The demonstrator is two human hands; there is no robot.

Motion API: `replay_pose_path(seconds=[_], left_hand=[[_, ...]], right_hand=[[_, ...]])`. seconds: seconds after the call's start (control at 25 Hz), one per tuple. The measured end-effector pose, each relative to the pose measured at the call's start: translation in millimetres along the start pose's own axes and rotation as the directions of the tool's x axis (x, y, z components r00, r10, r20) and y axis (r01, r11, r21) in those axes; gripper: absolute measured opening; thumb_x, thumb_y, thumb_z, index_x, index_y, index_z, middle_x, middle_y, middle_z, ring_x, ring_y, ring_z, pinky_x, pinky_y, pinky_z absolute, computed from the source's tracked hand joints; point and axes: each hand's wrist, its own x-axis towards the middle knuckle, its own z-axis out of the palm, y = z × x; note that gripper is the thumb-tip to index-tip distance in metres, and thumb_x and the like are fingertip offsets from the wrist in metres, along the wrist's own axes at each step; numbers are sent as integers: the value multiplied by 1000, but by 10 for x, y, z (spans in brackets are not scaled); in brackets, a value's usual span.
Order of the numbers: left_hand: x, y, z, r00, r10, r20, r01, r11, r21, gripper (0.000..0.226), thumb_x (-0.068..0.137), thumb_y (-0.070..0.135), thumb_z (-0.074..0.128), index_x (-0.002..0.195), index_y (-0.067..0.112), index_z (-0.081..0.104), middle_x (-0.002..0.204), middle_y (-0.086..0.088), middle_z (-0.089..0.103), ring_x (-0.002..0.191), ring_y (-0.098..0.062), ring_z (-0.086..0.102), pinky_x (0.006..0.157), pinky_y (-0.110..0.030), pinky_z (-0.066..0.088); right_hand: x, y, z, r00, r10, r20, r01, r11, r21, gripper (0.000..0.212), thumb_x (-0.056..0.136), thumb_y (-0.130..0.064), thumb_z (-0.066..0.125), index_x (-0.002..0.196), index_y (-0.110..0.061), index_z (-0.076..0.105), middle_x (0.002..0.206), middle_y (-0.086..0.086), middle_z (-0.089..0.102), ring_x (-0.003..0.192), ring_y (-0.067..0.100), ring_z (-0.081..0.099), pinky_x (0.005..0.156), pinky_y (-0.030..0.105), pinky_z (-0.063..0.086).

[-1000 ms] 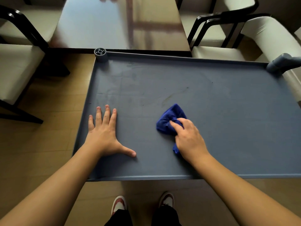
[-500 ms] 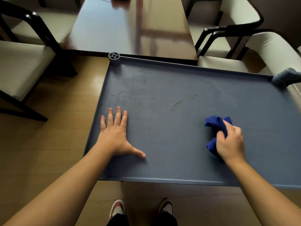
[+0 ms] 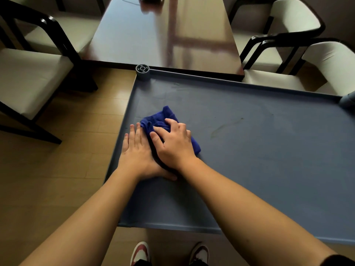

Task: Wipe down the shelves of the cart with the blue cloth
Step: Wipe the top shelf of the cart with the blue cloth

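The cart's grey-blue top shelf fills the right half of the head view, with a raised rim all round. A crumpled blue cloth lies on its left part. My right hand presses down on the cloth, fingers curled over it. My left hand rests flat on the shelf by the left rim, fingers spread, partly under my right hand and touching the cloth's edge. A faint brownish streak marks the shelf to the right of the cloth.
A dark glossy table butts against the cart's far edge. White-cushioned chairs with black frames stand at the left and right. A round post socket sits at the cart's far left corner. Wooden floor lies left of the cart; my shoes show below.
My right hand has swept the cloth from the shelf's right side across to the left, stopping against and over my left hand. The left hand stayed flat on the shelf.
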Motion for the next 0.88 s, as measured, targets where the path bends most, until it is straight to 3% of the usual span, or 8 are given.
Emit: replay_pose_path(seconds=[0.16, 0.36, 0.48, 0.6, 0.76, 0.88], left_hand=[[12, 3, 15, 1000, -9, -26, 9, 999, 35, 191, 13, 115, 42, 153, 11, -36, 166, -11, -38, 148, -22, -43, 126, -44, -21], [-16, 33, 2, 999, 1, -39, 0, 1000, 25, 192, 13, 118, 39, 157, 13, -32, 168, -6, -36, 149, -21, -41, 126, -43, -20], [-14, 45, -2, 1000, 3, -31, -2, 999, 35, 191, 13, 118, 40, 157, 14, -31, 168, -6, -36, 149, -21, -41, 125, -42, -21], [-8, 49, -5, 1000, 1, -15, 0, 999, 52, 190, 14, 119, 38, 156, 15, -33, 166, -4, -40, 148, -21, -43, 125, -43, -22], [4, 56, 15, 1000, 5, -13, -4, 998, 68, 189, 15, 119, 36, 156, 15, -34, 163, -4, -43, 148, -21, -44, 126, -45, -21], [34, 74, 35, 999, 23, -36, -20, 998, 67, 187, 15, 120, 35, 158, 17, -31, 164, -5, -42, 147, -22, -45, 126, -47, -21]], right_hand=[[48, 136, 53, 994, -96, -58, 81, 971, -224, 42, 89, -47, 50, 127, -34, 61, 135, 12, 55, 102, 37, 50, 80, 43, 47], [-10, 433, -112, 998, -29, -62, 14, 974, -226, 34, 93, -42, 49, 124, -32, 60, 127, 7, 54, 91, 36, 52, 59, 40, 49], [-142, 868, -310, 996, 65, -62, -79, 964, -253, 35, 93, -42, 50, 126, -33, 58, 128, 6, 51, 96, 37, 54, 64, 42, 50], [-386, 1550, -618, 963, 231, -139, -261, 929, -264, 38, 92, -39, 54, 129, -34, 58, 128, 8, 51, 99, 38, 56, 73, 45, 52], [-883, 2488, -1068, 831, 482, -278, -544, 808, -225, 36, 91, -32, 57, 127, -26, 61, 123, 14, 51, 96, 44, 56, 80, 50, 53], [-1053, 2733, -1260, 747, 595, -295, -656, 732, -184, 37, 94, -33, 53, 130, -26, 58, 124, 14, 49, 99, 46, 53, 85, 50, 49]])
